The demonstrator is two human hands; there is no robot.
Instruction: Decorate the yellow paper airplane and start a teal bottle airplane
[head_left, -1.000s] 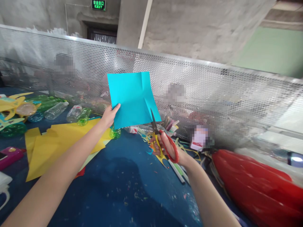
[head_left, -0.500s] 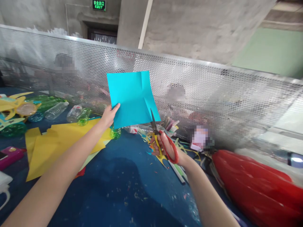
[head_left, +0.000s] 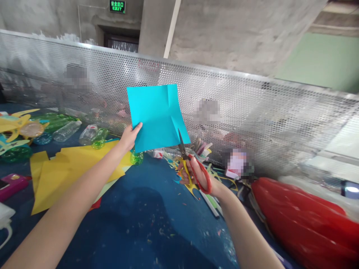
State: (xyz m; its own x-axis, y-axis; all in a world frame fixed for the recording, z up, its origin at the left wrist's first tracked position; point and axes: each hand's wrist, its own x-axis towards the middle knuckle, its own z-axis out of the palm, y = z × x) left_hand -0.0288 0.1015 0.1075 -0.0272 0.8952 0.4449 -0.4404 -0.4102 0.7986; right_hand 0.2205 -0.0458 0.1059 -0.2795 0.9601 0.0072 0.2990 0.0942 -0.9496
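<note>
My left hand [head_left: 129, 136] pinches the lower left corner of a creased turquoise paper sheet [head_left: 157, 116] and holds it upright above the blue table [head_left: 146, 224]. My right hand [head_left: 196, 173] grips red-handled scissors [head_left: 193, 164]. Their dark blades point up and meet the sheet's lower right edge. Both forearms reach forward from the bottom of the view.
Yellow paper sheets [head_left: 70, 168] lie at left on the table. Clear and green plastic bottles [head_left: 89, 135] lie along a perforated metal screen [head_left: 252, 112]. Paper scraps and pens [head_left: 210, 198] sit below the scissors. A red glossy bag [head_left: 303, 220] fills the right. A pink case [head_left: 11, 184] is at far left.
</note>
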